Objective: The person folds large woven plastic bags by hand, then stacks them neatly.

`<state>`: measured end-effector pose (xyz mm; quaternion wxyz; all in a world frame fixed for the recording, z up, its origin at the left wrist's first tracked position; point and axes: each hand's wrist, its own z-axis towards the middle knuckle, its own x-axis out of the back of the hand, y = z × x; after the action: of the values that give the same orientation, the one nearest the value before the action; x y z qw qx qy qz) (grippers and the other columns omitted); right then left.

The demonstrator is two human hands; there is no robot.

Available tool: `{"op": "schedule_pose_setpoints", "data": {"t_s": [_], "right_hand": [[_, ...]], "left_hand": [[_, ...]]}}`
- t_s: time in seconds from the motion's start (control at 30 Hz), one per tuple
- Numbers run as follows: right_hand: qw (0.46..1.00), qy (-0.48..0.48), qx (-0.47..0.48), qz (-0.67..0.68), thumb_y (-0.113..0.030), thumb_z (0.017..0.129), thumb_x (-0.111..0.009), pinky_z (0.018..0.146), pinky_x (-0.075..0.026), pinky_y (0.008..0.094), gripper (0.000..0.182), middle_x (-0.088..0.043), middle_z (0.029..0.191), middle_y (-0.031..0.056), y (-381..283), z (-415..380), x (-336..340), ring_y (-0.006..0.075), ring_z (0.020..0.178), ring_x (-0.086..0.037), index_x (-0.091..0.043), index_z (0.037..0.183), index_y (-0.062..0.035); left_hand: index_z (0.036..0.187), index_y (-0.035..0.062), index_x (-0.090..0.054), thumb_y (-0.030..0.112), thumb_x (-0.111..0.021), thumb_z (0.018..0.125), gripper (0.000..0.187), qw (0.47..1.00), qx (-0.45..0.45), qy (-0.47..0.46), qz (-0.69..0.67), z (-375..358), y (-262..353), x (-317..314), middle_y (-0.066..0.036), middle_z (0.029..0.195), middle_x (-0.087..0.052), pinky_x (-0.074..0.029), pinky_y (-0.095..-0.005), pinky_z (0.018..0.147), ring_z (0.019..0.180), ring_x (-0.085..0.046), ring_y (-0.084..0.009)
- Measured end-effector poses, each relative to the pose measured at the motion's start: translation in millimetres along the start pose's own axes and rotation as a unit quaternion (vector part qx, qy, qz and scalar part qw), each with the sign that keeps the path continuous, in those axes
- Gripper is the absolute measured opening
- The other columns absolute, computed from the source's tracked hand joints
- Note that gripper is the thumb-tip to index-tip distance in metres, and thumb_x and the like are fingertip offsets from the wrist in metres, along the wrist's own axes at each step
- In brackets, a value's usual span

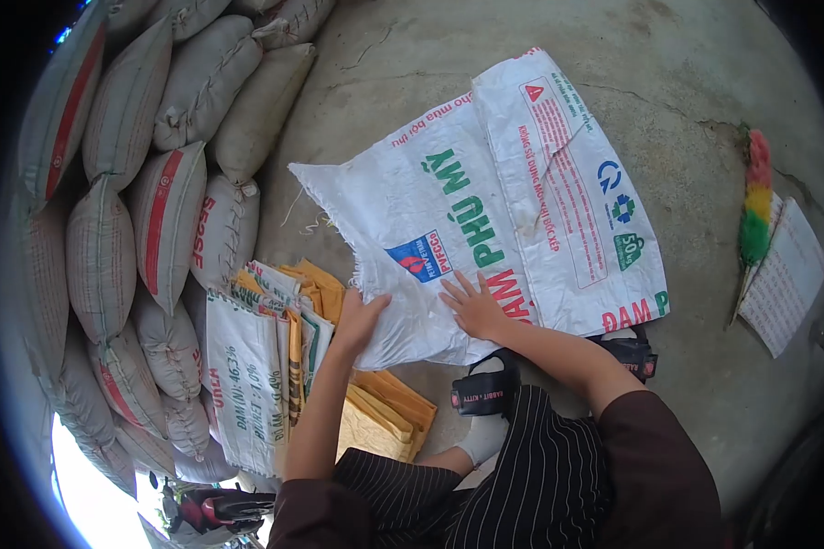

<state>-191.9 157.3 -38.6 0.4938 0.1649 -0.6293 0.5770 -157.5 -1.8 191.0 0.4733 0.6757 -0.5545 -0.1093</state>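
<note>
A large white woven fertilizer sack (485, 197) with green, red and blue print lies spread on the concrete floor before me. A crease runs across it towards its right part. My left hand (362, 320) grips the frayed near-left edge of the sack, fingers closed on the fabric. Flat on the sack, just below the blue logo, rests my right hand (471, 306), its fingers spread. Close by my left forearm is a pile of folded white sacks (247, 366), with yellow folded sacks (384, 412) beside and partly under my arm.
Filled sacks (169, 220) are stacked high along the left. A multicoloured feather duster (756, 201) and a sheet of written paper (787, 274) lie on the floor at right. My sandalled foot (485, 389) is at the sack's near edge. A motorbike (220, 508) shows lower left.
</note>
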Motion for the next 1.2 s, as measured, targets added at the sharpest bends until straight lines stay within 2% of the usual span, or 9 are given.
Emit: {"op": "schedule_pose_setpoints", "data": {"t_s": [0.17,0.27,0.43,0.57,0.67,0.9,1.07,1.13,1.2], "right_hand": [[0.988,-0.146,0.020,-0.033,-0.023,0.080,-0.054,0.109,-0.017,0.0549,0.050,-0.038,0.141,0.0090,12.4,1.8,29.6,0.0316,0.137,-0.022,-0.049,0.129,-0.0112],[0.939,0.012,0.003,0.343,-0.017,0.079,-0.054,0.109,-0.022,0.0483,0.047,-0.047,0.133,0.0111,46.2,-19.0,37.5,0.0304,0.129,-0.036,-0.051,0.125,-0.0085],[0.997,0.040,-0.042,0.060,-0.011,0.078,-0.057,0.101,-0.036,0.0426,0.036,-0.056,0.121,0.0137,56.9,-63.4,137.8,0.0279,0.118,-0.048,-0.056,0.114,-0.0039],[0.945,-0.018,-0.158,0.286,-0.008,0.078,-0.058,0.094,-0.042,0.0395,0.037,-0.056,0.119,0.0145,70.2,-93.7,150.6,0.0293,0.113,-0.052,-0.056,0.114,-0.0029],[0.943,0.188,-0.171,0.214,-0.008,0.077,-0.060,0.088,-0.046,0.0364,0.041,-0.057,0.117,0.0146,75.9,-83.3,170.8,0.0295,0.108,-0.055,-0.056,0.118,-0.0039],[0.995,0.046,-0.086,-0.019,-0.038,0.077,-0.064,0.106,-0.019,0.0600,0.064,-0.026,0.148,0.0101,92.7,11.0,144.6,0.0393,0.135,-0.021,-0.045,0.135,-0.0188],[0.994,-0.021,-0.095,-0.045,-0.045,0.070,-0.069,0.107,-0.014,0.0605,0.072,-0.025,0.149,0.0064,128.7,37.0,104.4,0.0341,0.139,-0.012,-0.045,0.134,-0.0205],[0.994,-0.035,-0.085,-0.053,-0.046,0.068,-0.071,0.108,-0.014,0.0595,0.074,-0.026,0.149,0.0062,130.0,37.8,98.5,0.0333,0.139,-0.012,-0.046,0.133,-0.0204],[0.996,0.022,-0.057,-0.061,-0.046,0.065,-0.072,0.108,-0.015,0.0588,0.074,-0.027,0.148,0.0056,130.7,32.6,97.4,0.0319,0.139,-0.013,-0.048,0.130,-0.0199]], "left_hand": [[0.131,-0.0053,-0.037,0.019,-0.056,0.078,0.062,0.932,-0.093,-0.068,0.344,22.9,11.8,-114.1,-0.025,0.094,-0.064,-0.048,-0.0398,0.079,0.089,-0.063,-0.0321],[0.138,-0.0041,-0.028,0.021,-0.054,0.079,0.070,0.875,-0.025,-0.058,0.480,30.0,30.1,-179.7,-0.022,0.089,-0.065,-0.050,-0.0421,0.075,0.085,-0.064,-0.0356],[0.139,-0.0037,-0.026,0.023,-0.057,0.078,0.074,0.866,-0.033,-0.039,0.498,51.7,-12.0,-221.8,-0.018,0.086,-0.066,-0.051,-0.0400,0.070,0.081,-0.066,-0.0318],[0.137,-0.0064,-0.027,0.014,-0.054,0.081,0.066,0.857,-0.018,-0.067,0.510,45.4,-28.8,-223.2,-0.019,0.089,-0.066,-0.051,-0.0406,0.070,0.083,-0.066,-0.0302],[0.138,-0.0044,-0.025,0.015,-0.056,0.077,0.071,0.872,0.004,-0.059,0.487,41.3,-42.3,-226.8,-0.022,0.090,-0.065,-0.051,-0.0425,0.071,0.085,-0.066,-0.0323],[0.143,-0.0005,-0.012,0.015,-0.057,0.070,0.087,0.919,-0.024,-0.100,0.379,44.7,-76.6,-241.6,-0.027,0.092,-0.063,-0.051,-0.0435,0.074,0.081,-0.064,-0.0392],[0.135,-0.0002,-0.036,0.021,-0.059,0.078,0.065,0.950,-0.081,-0.226,0.200,43.9,-70.5,-204.8,-0.020,0.087,-0.065,-0.051,-0.0390,0.070,0.078,-0.064,-0.0338],[0.130,-0.0031,-0.042,0.032,-0.064,0.076,0.068,0.942,-0.204,-0.122,0.237,56.0,-63.4,-168.5,-0.021,0.103,-0.062,-0.047,-0.0378,0.082,0.090,-0.060,-0.0359],[0.137,-0.0004,-0.034,0.034,-0.064,0.078,0.074,0.835,-0.365,0.173,0.374,63.6,-72.3,-141.4,-0.023,0.131,-0.045,-0.037,-0.0431,0.096,0.120,-0.044,-0.0375]]}}
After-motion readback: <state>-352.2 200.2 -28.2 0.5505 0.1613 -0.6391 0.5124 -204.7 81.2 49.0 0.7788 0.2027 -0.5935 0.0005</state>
